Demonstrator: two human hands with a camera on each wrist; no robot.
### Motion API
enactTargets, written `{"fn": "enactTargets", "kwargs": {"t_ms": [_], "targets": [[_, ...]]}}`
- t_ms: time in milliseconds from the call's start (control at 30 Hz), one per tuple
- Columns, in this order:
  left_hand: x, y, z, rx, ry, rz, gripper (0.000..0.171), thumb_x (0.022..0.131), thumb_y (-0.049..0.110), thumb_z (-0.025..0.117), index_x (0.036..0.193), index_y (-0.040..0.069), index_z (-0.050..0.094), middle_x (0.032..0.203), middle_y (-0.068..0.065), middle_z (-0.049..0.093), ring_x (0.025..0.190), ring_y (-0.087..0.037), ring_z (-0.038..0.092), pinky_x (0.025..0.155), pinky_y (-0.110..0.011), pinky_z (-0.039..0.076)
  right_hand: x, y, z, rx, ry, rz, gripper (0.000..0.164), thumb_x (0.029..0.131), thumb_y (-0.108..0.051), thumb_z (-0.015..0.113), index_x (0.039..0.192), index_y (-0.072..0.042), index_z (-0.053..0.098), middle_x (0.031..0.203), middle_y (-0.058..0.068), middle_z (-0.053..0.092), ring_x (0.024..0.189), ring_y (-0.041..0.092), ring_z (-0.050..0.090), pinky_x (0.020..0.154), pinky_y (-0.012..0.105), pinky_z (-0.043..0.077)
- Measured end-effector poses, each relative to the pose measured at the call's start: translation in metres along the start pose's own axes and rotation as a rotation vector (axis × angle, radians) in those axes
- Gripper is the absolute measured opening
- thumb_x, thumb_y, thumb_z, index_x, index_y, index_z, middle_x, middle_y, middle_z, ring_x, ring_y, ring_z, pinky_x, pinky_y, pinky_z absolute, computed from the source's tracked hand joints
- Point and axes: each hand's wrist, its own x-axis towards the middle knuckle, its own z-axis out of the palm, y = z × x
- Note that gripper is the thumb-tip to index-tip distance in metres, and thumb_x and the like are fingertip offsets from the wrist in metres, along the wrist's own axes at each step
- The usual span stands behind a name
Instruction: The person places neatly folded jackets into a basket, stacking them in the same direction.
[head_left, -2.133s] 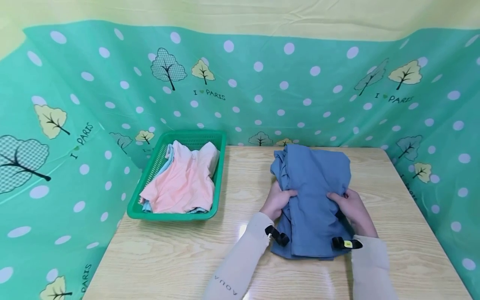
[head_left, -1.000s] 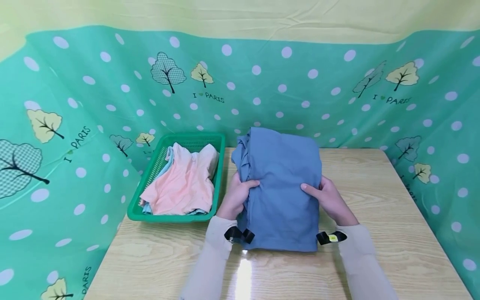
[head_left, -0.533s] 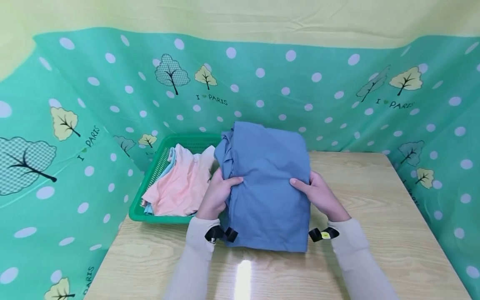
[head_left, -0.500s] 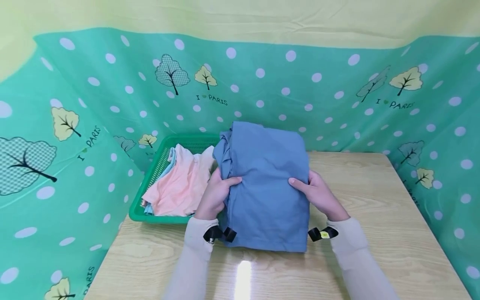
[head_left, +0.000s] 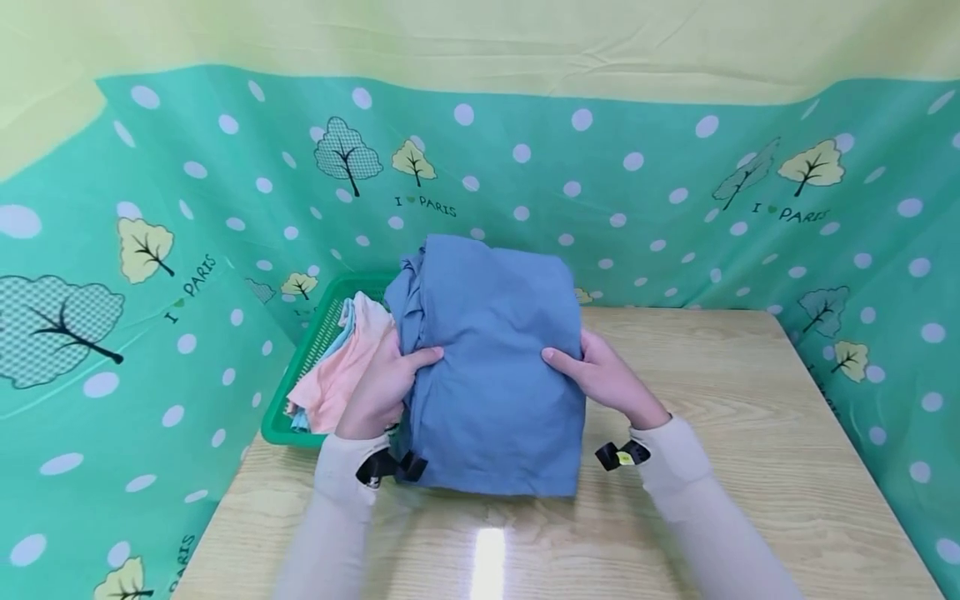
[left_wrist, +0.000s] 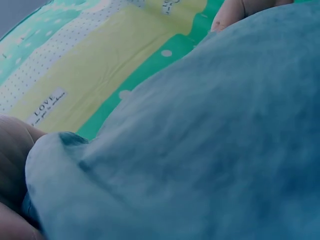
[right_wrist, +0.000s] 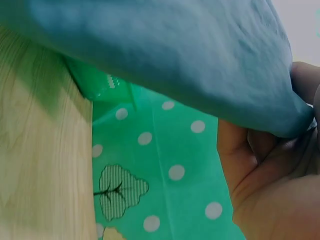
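A folded blue garment (head_left: pixel 495 367) is held up between both hands in the head view, its bunched folds along the left side. My left hand (head_left: pixel 384 385) grips its left edge, thumb lying on the front and the other fingers hidden behind. On the opposite edge my right hand (head_left: pixel 611 375) pinches the cloth the same way. The right wrist view has the cloth (right_wrist: pixel 190 55) raised off the table, with fingers (right_wrist: pixel 235 140) curled beneath it. Blue cloth (left_wrist: pixel 190 135) fills most of the left wrist view. The garment overlaps the right part of the green basket (head_left: pixel 288 425).
Inside the basket lie a pink garment (head_left: pixel 330 392) and a light blue one (head_left: pixel 341 337) under it. The wooden table (head_left: pixel 750 433) extends to the right. A green dotted curtain (head_left: pixel 525 192) encloses the back and both sides.
Both hands have carried the blue garment leftward from the table's right side, and it now covers part of the basket. The grip looks the same throughout.
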Motion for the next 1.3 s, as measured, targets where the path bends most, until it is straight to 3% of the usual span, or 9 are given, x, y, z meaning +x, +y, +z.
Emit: {"fn": "enactTargets", "kwargs": {"t_ms": [200, 467, 567, 733, 1000, 1300], "targets": [[-0.002, 0.007, -0.016, 0.075, 0.022, 0.008, 0.086, 0.099, 0.007, 0.061, 0.166, 0.018, 0.008, 0.172, -0.005, 0.015, 0.157, -0.026, 0.019, 0.13, -0.045, 0.016, 0.011, -0.01, 0.01, -0.051, -0.003, -0.062, 0.055, 0.105, -0.033, 0.057, 0.152, -0.009, 0.041, 0.147, 0.017, 0.055, 0.133, 0.035, 0.058, 0.107, 0.056, 0.05], [-0.013, 0.013, -0.04, 0.085, 0.056, -0.052, 0.086, 0.101, 0.009, 0.059, 0.166, 0.014, 0.003, 0.173, -0.01, 0.011, 0.158, -0.031, 0.02, 0.129, -0.047, 0.021, 0.027, -0.017, 0.031, -0.117, -0.035, -0.107, 0.047, 0.105, -0.031, 0.058, 0.147, -0.011, 0.049, 0.14, 0.011, 0.062, 0.126, 0.027, 0.063, 0.104, 0.049, 0.053], [-0.015, 0.015, -0.047, 0.088, 0.057, -0.042, 0.086, 0.101, 0.008, 0.059, 0.166, 0.014, 0.003, 0.172, -0.011, 0.013, 0.157, -0.032, 0.021, 0.128, -0.046, 0.022, 0.032, -0.02, 0.037, -0.12, -0.032, -0.12, 0.047, 0.105, -0.029, 0.058, 0.147, -0.012, 0.048, 0.142, 0.011, 0.06, 0.129, 0.025, 0.062, 0.106, 0.049, 0.051], [-0.012, 0.026, -0.059, 0.122, 0.052, -0.035, 0.087, 0.101, 0.007, 0.059, 0.166, 0.018, 0.003, 0.172, -0.009, 0.014, 0.157, -0.03, 0.021, 0.129, -0.045, 0.02, 0.041, -0.025, 0.047, -0.092, -0.024, -0.104, 0.048, 0.106, -0.028, 0.057, 0.148, -0.009, 0.046, 0.143, 0.014, 0.059, 0.13, 0.028, 0.061, 0.108, 0.05, 0.051], [-0.006, 0.049, -0.081, 0.175, 0.016, -0.083, 0.081, 0.102, 0.011, 0.058, 0.165, 0.012, 0.007, 0.17, -0.014, 0.019, 0.153, -0.031, 0.027, 0.128, -0.046, 0.023, 0.055, -0.038, 0.063, -0.021, -0.009, -0.074, 0.05, 0.106, -0.028, 0.056, 0.151, -0.011, 0.043, 0.145, 0.012, 0.057, 0.132, 0.028, 0.059, 0.112, 0.047, 0.048], [0.012, 0.04, -0.111, 0.161, -0.023, -0.133, 0.084, 0.104, 0.01, 0.056, 0.166, 0.016, -0.001, 0.173, -0.013, 0.007, 0.157, -0.033, 0.02, 0.128, -0.047, 0.022, 0.077, -0.034, 0.089, 0.092, 0.018, -0.043, 0.053, 0.107, -0.024, 0.055, 0.154, -0.009, 0.036, 0.151, 0.013, 0.052, 0.141, 0.028, 0.052, 0.119, 0.044, 0.04]]}}
